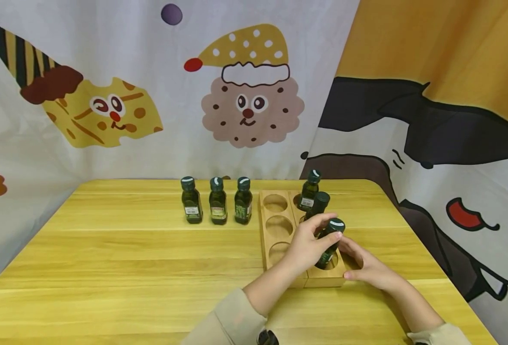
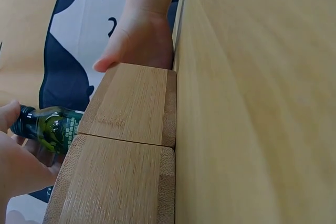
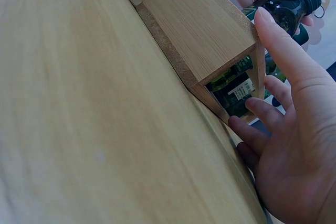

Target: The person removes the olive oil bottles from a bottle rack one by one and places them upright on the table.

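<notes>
My left hand (image 1: 304, 245) holds a small dark green glass bottle (image 1: 328, 247) near its cap, thumb and fingers on opposite sides. The bottle leans, its base in the front hole of the right-hand wooden rack (image 1: 324, 280). In the left wrist view this bottle (image 2: 56, 129) shows beyond the rack's upper edge. My right hand (image 1: 372, 269) rests against that rack's right side, thumb at the front corner and fingers extended loosely along the side. Two more bottles, one of them (image 1: 309, 190) at the back, stand in the same rack, the nearer partly hidden.
Alongside, a second wooden rack (image 1: 263, 230) has three round holes with no bottles in them. Three similar bottles, the middle one (image 1: 217, 203) among them, stand upright in a row to its left. A printed curtain (image 1: 150, 158) hangs behind the wooden table (image 1: 120, 268).
</notes>
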`<control>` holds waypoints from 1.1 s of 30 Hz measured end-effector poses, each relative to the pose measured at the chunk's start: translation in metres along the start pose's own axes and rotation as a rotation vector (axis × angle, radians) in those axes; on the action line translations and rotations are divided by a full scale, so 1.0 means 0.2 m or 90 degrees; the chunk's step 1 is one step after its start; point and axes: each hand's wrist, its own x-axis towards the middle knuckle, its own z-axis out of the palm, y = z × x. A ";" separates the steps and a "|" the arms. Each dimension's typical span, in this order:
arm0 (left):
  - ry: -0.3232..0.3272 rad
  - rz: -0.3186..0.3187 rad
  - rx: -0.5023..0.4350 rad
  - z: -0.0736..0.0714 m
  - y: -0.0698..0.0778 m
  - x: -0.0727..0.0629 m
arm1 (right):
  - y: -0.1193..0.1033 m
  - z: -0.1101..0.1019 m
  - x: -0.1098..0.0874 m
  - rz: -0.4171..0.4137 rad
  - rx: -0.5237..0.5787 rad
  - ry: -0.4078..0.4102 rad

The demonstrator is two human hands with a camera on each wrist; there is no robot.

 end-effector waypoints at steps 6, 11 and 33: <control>0.000 -0.005 -0.003 0.01 0.01 0.00 | 0.00 0.00 0.00 0.010 0.009 0.004; -0.003 0.001 0.002 0.00 0.02 0.00 | 0.00 0.00 0.00 0.000 0.013 0.001; -0.016 0.077 -0.028 -0.07 0.23 0.08 | 0.00 -0.01 0.02 -0.030 0.008 -0.011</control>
